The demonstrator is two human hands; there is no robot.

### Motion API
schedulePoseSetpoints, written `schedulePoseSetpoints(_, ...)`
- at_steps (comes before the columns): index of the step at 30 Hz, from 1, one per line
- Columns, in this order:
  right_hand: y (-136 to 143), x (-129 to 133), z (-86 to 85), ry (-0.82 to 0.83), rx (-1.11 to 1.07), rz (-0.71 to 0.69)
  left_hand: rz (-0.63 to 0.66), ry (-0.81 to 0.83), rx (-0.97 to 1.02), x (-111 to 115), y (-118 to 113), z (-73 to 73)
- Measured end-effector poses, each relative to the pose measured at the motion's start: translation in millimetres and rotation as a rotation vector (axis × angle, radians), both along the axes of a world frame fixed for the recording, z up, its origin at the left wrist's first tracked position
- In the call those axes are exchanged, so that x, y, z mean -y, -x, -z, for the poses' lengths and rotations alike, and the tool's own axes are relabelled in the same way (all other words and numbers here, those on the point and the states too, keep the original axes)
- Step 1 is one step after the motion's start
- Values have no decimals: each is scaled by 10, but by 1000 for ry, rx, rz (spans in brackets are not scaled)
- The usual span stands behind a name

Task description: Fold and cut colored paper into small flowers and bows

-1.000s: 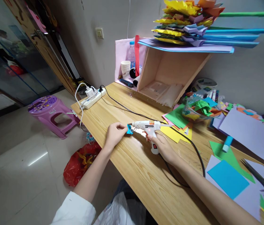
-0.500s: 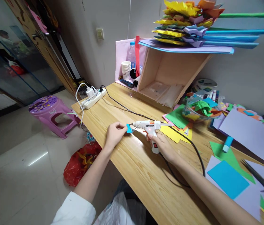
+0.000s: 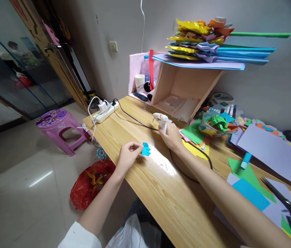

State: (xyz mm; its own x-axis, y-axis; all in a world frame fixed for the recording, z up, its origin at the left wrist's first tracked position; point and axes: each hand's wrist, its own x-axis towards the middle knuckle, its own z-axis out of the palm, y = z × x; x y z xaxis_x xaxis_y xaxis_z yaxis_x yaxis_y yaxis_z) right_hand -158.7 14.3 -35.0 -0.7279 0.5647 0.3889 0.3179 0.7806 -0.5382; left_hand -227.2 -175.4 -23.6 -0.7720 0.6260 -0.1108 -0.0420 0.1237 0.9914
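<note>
Between the thumb and fingers of my left hand (image 3: 130, 156) is a small piece of blue paper (image 3: 146, 149) with an uneven, cut edge, held just above the table. My right hand (image 3: 171, 137) grips a white hot glue gun (image 3: 162, 120) by its handle, farther back on the table, with the nozzle pointing left. The glue gun and the blue paper are apart. A black cord (image 3: 210, 162) loops over the table below my right forearm.
A power strip (image 3: 106, 113) lies at the table's far left corner. A wooden box (image 3: 158, 84) stands at the back, topped by paper flowers (image 3: 194, 43). Scissors (image 3: 284, 199), coloured sheets and a bowl of paper scraps (image 3: 219, 124) occupy the right. A red bag (image 3: 80, 189) sits on the floor.
My right hand has moved the glue gun away from the blue paper, toward the back of the table. My left hand keeps its pinch, and more of the paper now shows.
</note>
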Motion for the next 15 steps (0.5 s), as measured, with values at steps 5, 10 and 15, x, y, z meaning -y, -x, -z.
schedulePoseSetpoints(5,102,-45,144,-41,125,80,47,-15,48,-25,-154,-54)
schedulePoseSetpoints(10,-342,152,74,52,-4,98,61,-29,70,-137,-242,-58)
schedulePoseSetpoints(15,-898,441,-95,722,-111,-195,117,-60,62,-274,-397,-42)
